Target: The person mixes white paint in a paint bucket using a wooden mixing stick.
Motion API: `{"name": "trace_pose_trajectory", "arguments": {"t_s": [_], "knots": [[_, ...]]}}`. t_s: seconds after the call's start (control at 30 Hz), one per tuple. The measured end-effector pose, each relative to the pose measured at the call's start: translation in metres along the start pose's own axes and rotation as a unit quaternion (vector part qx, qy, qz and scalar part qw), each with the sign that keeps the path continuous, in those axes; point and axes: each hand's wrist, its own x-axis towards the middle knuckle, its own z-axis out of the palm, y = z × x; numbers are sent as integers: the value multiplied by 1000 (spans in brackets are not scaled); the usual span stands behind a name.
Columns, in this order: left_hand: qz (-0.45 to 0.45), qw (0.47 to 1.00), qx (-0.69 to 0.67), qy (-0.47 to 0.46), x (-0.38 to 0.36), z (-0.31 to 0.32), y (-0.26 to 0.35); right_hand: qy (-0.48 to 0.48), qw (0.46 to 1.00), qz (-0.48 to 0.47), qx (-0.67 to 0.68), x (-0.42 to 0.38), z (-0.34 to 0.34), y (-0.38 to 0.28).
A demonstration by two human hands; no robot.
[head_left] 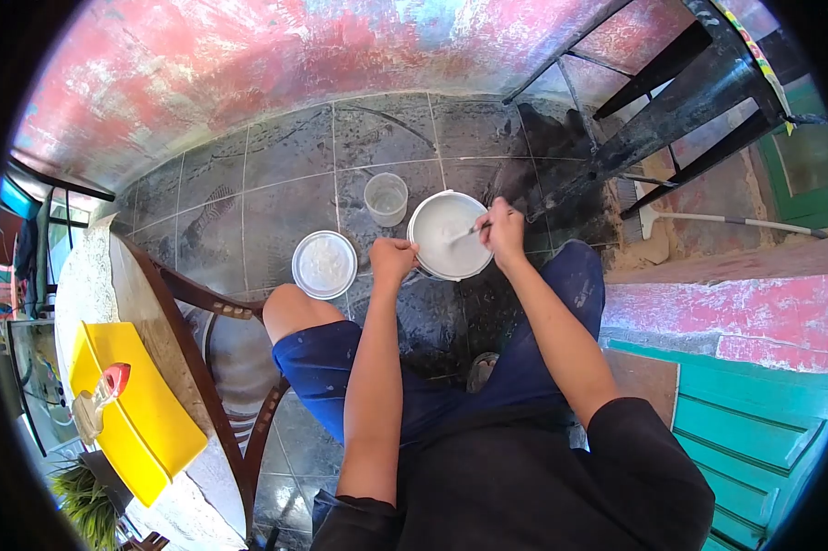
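Low on the Tiles, a Tool Slants Into a Bucket

A person in black has both hands at the white bucket, which stands on the floor just beyond the knees, its mouth open and a white mix inside. The left hand pinches the rim on its left side, thumb and fingers closed together. The right hand pinches the thin tool above the opposite rim, the lower end angled down into the mix; whether it is a stick or a brush cannot be told. A clear cup stands just beside the bucket on the left, and a round lid, smeared white, lies farther left, near the left knee. A yellow tub rests on a white top at far left. Behind, a patchy pink wall meets the tiles; a green door shows at lower right.
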Motion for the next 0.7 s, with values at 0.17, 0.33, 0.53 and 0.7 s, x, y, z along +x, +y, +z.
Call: {"name": "trace_pose_trajectory", "arguments": {"t_s": [0.17,0.33,0.53,0.7], "knots": [[26,999,18,-9,0,-1,-1,75,990,-120,2,9,-7,11],[6,1000,14,-12,-5,-2,9,11,1000,-6,1,0,1,11],[16,999,26,-14,-2,-2,3,106,984,-133,-48,11,-6,14],[-4,1000,-17,-24,-1,-2,3,8,984,-45,-171,6,4,24]]}}
